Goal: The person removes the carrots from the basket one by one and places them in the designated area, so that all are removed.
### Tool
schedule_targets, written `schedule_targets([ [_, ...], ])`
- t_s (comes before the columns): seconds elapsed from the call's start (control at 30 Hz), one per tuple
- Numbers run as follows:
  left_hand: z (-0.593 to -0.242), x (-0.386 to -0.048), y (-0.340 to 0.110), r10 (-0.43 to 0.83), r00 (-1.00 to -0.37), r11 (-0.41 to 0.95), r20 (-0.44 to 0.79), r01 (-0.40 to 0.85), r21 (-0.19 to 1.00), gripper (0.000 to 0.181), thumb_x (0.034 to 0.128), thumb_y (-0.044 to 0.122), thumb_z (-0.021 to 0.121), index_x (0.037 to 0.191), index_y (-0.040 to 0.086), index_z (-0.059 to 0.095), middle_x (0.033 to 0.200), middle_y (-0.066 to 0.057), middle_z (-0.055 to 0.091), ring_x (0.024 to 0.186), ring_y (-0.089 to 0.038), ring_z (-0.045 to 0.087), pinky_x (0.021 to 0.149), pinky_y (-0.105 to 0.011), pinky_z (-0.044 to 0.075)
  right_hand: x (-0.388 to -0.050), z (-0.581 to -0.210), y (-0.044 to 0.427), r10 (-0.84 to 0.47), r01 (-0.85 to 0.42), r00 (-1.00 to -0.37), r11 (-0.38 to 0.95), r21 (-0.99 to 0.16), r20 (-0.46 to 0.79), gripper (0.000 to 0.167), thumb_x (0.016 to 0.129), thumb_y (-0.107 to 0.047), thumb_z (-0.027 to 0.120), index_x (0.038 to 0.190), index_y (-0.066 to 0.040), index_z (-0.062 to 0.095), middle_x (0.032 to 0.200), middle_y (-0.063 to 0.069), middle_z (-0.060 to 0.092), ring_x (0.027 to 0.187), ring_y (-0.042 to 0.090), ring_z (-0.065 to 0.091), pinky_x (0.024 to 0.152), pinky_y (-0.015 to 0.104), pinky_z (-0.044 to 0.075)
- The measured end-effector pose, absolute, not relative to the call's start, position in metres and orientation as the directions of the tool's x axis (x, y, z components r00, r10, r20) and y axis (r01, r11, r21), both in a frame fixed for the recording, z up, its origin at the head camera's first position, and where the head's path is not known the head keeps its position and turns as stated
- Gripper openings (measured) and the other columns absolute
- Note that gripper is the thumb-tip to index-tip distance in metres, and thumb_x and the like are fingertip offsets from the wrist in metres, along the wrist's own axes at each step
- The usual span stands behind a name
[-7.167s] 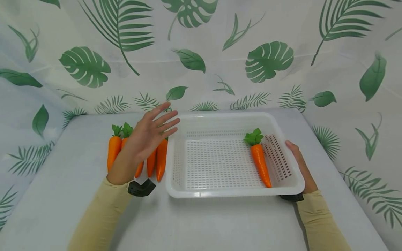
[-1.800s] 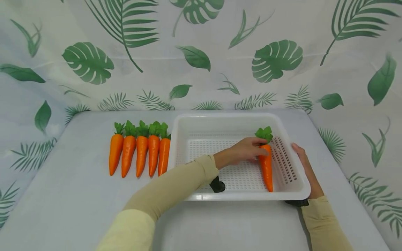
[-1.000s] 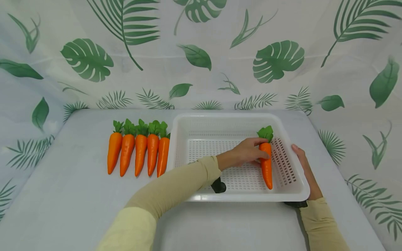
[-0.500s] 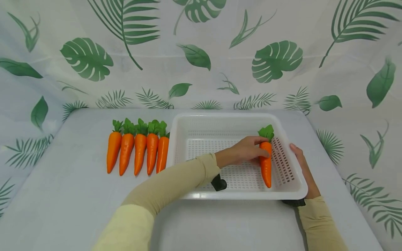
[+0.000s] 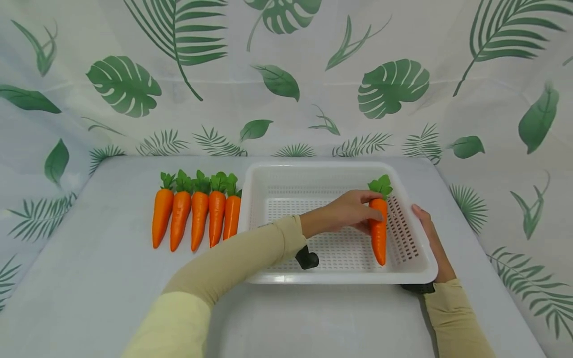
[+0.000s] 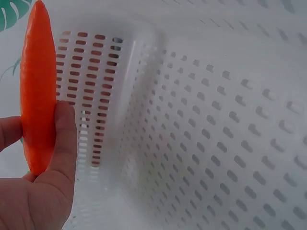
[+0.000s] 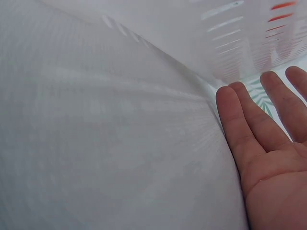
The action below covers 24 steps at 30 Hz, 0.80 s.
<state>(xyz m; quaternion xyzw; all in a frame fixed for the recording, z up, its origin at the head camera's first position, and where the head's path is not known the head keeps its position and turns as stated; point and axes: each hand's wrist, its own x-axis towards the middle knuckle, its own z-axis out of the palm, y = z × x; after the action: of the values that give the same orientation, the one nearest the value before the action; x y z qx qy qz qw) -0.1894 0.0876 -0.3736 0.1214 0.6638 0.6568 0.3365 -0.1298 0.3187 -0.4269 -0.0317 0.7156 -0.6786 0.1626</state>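
Observation:
In the head view my left hand point(image 5: 351, 209) grips an orange carrot point(image 5: 379, 233) with a green leafy top, at the right side of a white perforated basket point(image 5: 291, 280). The left wrist view shows the carrot point(image 6: 38, 86) between the thumb and fingers, with the basket floor point(image 6: 206, 143) beyond; its lower tip appears raised off the floor. My right hand point(image 5: 427, 226) is at the outside of the basket's right wall. Seen from the right wrist, that hand point(image 7: 268, 158) has straight fingers close under the basket wall point(image 7: 216, 43); whether they touch it is unclear.
Several more carrots point(image 5: 181, 219) lie in a row on the white table point(image 5: 89, 278), left of the basket, leaves pointing away. My left forearm point(image 5: 237, 258) crosses the basket's front rim and covers its front left corner. A leaf-patterned cloth point(image 5: 313, 89) hangs behind.
Earlier my left hand was spread above the row of carrots, while one carrot lay tilted in the basket. It then took hold of that carrot and has lifted it slightly. The right hand stays.

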Motion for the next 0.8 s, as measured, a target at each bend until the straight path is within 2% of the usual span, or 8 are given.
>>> schedule_targets([
  [0.2,-0.371,-0.190,0.081,0.597,-0.751,0.113,-0.282,-0.269,0.956,0.054,0.1006,0.001,0.069,0.153,0.006,0.058,0.121,-0.005,0.066,0.081,-0.022,0.071,0.077,-0.038,0.065,-0.128,-0.428,0.320,-0.254,0.154,-0.952,0.084,-0.985,-0.170,0.063,0.110,-0.062,0.020,0.163,-0.029,0.028,0.137,0.009,0.044,0.117,0.021,0.053,0.090,0.038,0.055],
  [0.43,-0.369,-0.188,0.072,0.607,-0.745,0.104,-0.277,-0.271,0.957,0.055,0.1011,0.000,0.069,0.155,0.006,0.057,0.128,-0.006,0.065,0.082,-0.023,0.071,0.078,-0.037,0.065,-0.129,-0.430,0.322,-0.254,0.147,-0.953,0.077,-0.986,-0.162,0.064,0.110,-0.062,0.019,0.165,-0.030,0.027,0.140,0.010,0.043,0.118,0.021,0.052,0.090,0.040,0.054],
  [0.57,-0.365,-0.188,0.065,0.615,-0.739,0.097,-0.275,-0.276,0.956,0.056,0.1014,0.001,0.068,0.156,0.007,0.056,0.125,-0.004,0.066,0.085,-0.024,0.072,0.080,-0.036,0.065,-0.128,-0.430,0.321,-0.257,0.143,-0.953,0.079,-0.987,-0.159,0.062,0.111,-0.061,0.019,0.164,-0.031,0.028,0.137,0.010,0.045,0.114,0.021,0.055,0.088,0.042,0.056],
  [0.8,-0.357,-0.189,0.050,0.627,-0.735,0.074,-0.258,-0.274,0.959,0.056,0.1018,0.001,0.067,0.156,0.008,0.055,0.127,-0.003,0.066,0.088,-0.027,0.073,0.082,-0.038,0.065,-0.128,-0.428,0.320,-0.265,0.104,-0.957,0.080,-0.991,-0.122,0.061,0.112,-0.057,0.019,0.165,-0.029,0.030,0.137,0.010,0.047,0.115,0.021,0.056,0.089,0.039,0.055],
])
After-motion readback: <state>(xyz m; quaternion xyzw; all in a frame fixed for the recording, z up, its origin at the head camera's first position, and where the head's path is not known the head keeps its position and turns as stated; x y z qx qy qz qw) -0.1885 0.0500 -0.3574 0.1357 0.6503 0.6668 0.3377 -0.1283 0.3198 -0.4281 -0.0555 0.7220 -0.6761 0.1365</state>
